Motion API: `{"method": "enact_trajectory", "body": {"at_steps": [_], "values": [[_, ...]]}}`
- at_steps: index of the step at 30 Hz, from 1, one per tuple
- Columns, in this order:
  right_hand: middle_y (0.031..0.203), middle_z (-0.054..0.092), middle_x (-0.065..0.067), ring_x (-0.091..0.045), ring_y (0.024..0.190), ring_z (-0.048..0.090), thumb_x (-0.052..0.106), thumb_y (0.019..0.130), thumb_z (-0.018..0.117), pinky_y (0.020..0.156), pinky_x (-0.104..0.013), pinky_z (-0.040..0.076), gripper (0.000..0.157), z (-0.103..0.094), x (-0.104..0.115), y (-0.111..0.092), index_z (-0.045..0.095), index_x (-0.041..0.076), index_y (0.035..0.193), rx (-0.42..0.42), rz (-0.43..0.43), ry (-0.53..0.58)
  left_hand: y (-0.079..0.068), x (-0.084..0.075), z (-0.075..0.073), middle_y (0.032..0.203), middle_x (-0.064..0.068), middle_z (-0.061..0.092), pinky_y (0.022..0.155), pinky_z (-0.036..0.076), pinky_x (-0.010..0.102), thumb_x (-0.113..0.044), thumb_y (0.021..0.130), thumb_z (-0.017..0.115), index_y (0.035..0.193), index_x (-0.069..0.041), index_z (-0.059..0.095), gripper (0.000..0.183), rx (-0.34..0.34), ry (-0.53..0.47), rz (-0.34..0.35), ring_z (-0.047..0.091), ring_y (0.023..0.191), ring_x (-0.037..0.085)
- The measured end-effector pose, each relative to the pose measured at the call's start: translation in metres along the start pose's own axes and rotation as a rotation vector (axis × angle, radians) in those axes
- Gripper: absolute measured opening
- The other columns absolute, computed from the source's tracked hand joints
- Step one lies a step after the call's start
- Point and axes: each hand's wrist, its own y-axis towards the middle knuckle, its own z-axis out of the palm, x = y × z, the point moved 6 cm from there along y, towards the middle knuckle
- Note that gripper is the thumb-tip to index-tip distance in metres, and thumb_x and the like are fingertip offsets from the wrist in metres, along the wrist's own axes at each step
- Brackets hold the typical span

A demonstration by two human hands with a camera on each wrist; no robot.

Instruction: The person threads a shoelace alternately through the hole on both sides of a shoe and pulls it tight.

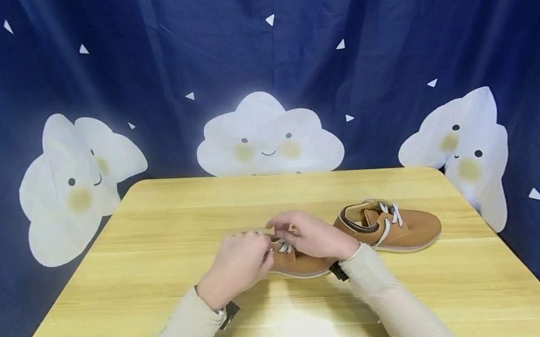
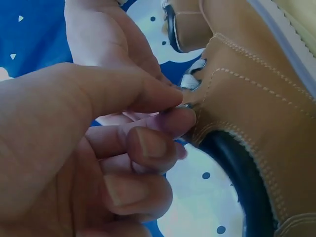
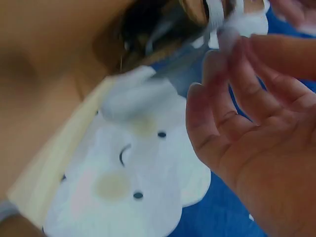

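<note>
A brown lace-up shoe (image 1: 308, 264) with pale laces (image 1: 285, 246) and a dark collar lining lies on the table, toe to the right. My left hand (image 1: 239, 263) is at its heel side. In the left wrist view, thumb and index finger pinch the shoe's upper (image 2: 247, 84) at the top eyelet corner, beside the collar; I cannot tell whether lace is also between them. Over the lacing, my right hand (image 1: 311, 234) pinches a shoelace (image 3: 177, 66) between thumb and index finger, and the lace's loose length is blurred in the right wrist view.
A matching brown shoe (image 1: 418, 228) stands just to the right, its white laces hanging over the side. Both sit on a light wooden table (image 1: 155, 229). Behind hangs a dark blue curtain (image 1: 228, 43) with white clouds and triangles.
</note>
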Motion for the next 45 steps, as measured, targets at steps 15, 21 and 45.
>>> {"method": "enact_trajectory", "body": {"at_steps": [15, 21, 45], "values": [[0.142, 0.057, -0.016, -0.033, 0.133, 0.055, 0.031, 0.075, 0.094, 0.113, -0.049, 0.046, 0.088, 0.011, -0.038, -0.012, 0.051, 0.001, 0.145, 0.253, 0.266, -0.112, -0.02, -0.005, -0.038, 0.057, -0.013, 0.033, 0.045, 0.027, 0.02, -0.021, 0.086, 0.069, 0.06, -0.024, 0.041, 0.038, 0.073, -0.116, 0.102, 0.033, 0.052, 0.003], [0.137, 0.059, -0.016, -0.032, 0.129, 0.058, 0.028, 0.074, 0.095, 0.111, -0.047, 0.048, 0.08, 0.01, -0.038, -0.011, 0.058, 0.0, 0.139, 0.233, 0.292, -0.144, -0.035, -0.015, -0.063, 0.059, -0.017, 0.048, 0.047, 0.031, 0.019, -0.02, 0.086, 0.069, 0.064, -0.026, 0.055, 0.027, 0.07, -0.154, 0.162, 0.036, 0.051, -0.001], [0.134, 0.06, -0.013, -0.029, 0.126, 0.057, 0.029, 0.075, 0.094, 0.11, -0.047, 0.049, 0.077, 0.011, -0.04, -0.009, 0.059, 0.002, 0.139, 0.249, 0.302, -0.131, -0.082, -0.014, -0.106, 0.061, -0.027, 0.039, 0.05, 0.028, 0.013, -0.021, 0.078, 0.073, 0.067, -0.036, 0.055, 0.026, 0.108, -0.277, 0.283, 0.031, 0.054, -0.01]]}}
